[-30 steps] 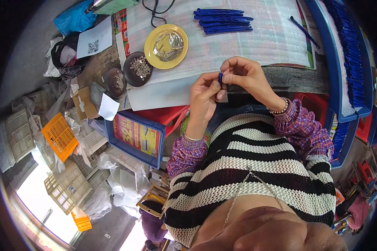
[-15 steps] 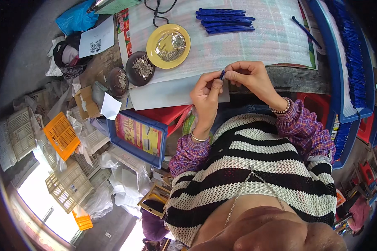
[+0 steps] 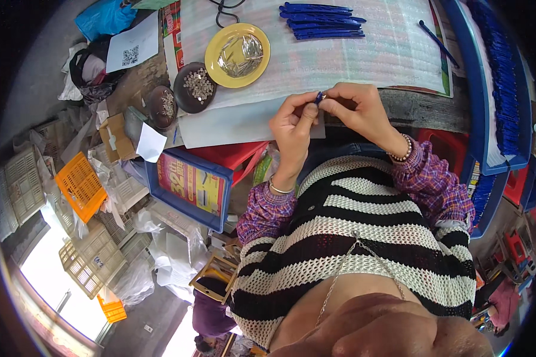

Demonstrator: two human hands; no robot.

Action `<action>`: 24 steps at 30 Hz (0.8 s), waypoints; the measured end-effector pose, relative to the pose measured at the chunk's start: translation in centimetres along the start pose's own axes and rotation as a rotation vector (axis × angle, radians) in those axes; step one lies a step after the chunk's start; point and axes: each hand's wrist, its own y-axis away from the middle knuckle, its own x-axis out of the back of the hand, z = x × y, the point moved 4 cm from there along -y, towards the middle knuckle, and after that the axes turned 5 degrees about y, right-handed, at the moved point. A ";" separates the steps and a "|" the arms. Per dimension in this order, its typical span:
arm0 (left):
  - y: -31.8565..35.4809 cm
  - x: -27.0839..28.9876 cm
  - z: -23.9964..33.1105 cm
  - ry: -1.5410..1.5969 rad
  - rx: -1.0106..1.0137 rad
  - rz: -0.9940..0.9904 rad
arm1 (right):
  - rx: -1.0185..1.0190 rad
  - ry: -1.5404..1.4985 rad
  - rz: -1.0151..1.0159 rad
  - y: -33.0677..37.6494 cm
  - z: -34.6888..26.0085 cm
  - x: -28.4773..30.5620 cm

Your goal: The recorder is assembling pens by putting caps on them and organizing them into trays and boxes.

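Observation:
Close to the table's near edge, my left hand (image 3: pixel 293 124) pinches a small, dark blue piece (image 3: pixel 320 97) between thumb and forefinger. Thumb and fingers of my right hand (image 3: pixel 363 112) close on the same piece from the other side, with a tiny shiny spot at their tips. Most of the piece is hidden by the fingers. Beyond my hands lies a pile of slender blue pieces (image 3: pixel 323 22); a single blue strip (image 3: pixel 438 43) rests apart at the right. A yellow plate (image 3: pixel 213 65) holds thin silvery pins (image 3: pixel 243 56).
Two dark dishes, one larger (image 3: pixel 183 102) and one smaller (image 3: pixel 158 118), hold small metal bits left of my hands. White sheeting (image 3: pixel 393 35) covers the tabletop. Blue crates (image 3: pixel 488 119) packed with blue pieces stand at the right. A blue tray (image 3: pixel 187 221) sits below the table's left side.
Both hands stay together at nearly the same place, with a slight shift of the fingers around the small blue piece. The whole view has shifted a little.

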 end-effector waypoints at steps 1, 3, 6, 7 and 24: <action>0.0 0.0 0.0 0.000 0.001 0.002 | -0.001 0.000 -0.002 0.0 -0.2 0.1; 0.0 0.0 -0.1 0.017 0.010 -0.009 | -0.145 -0.040 -0.073 0.1 -0.1 0.1; -0.2 0.0 -0.6 0.139 0.061 -0.031 | -0.206 -0.356 0.140 -0.5 1.0 0.5; -0.2 0.1 -0.6 0.139 0.064 -0.031 | -0.208 -0.356 0.141 -0.5 0.7 0.8; -0.1 2.2 2.4 -0.243 0.104 -0.116 | -0.156 -0.206 0.055 0.0 1.4 2.1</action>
